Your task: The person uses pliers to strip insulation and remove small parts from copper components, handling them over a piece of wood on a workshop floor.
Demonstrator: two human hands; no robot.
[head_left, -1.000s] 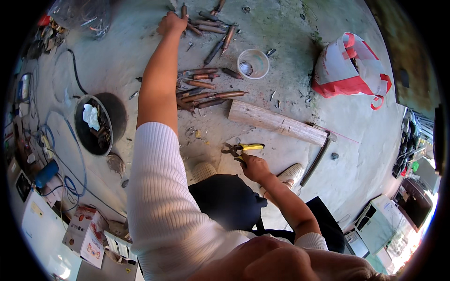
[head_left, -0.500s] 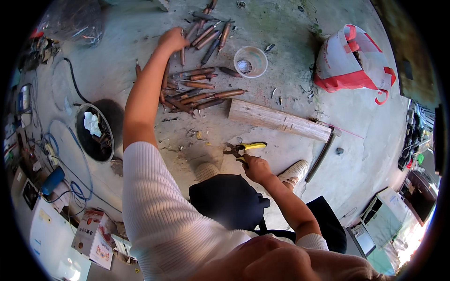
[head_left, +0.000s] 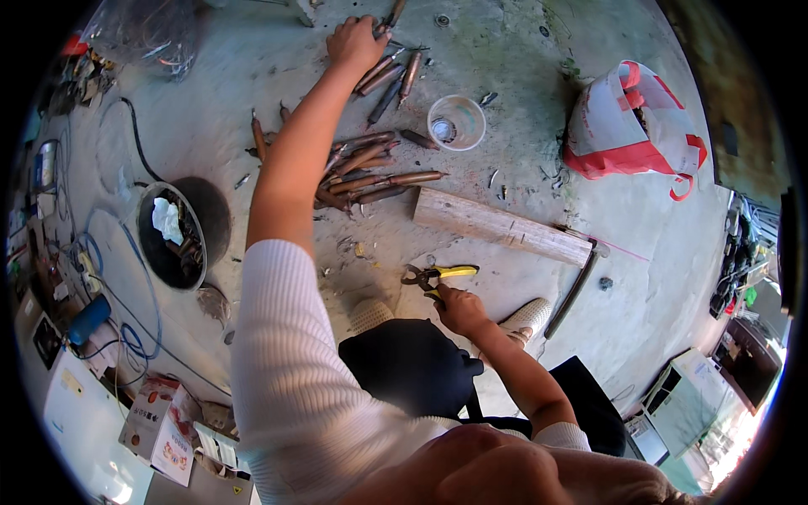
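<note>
Head view: left hand (head_left: 355, 42) reaches far out, its grip closing on rusty rods (head_left: 383, 76) lying on the concrete floor (head_left: 522, 151). Right hand (head_left: 459, 310) holds yellow-handled pliers (head_left: 438, 274) low. A larger rod pile (head_left: 370, 168) lies nearer, apparently unworked; most seems left.

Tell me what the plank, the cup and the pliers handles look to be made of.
Plank: bare wood, pale and rough, grain lines showing.
Cup: likely thin clear plastic; the floor shows through its wall.
Pliers in the right hand: yellow handles, probably plastic or rubber sleeves, smooth; dark metal-looking head.
</note>
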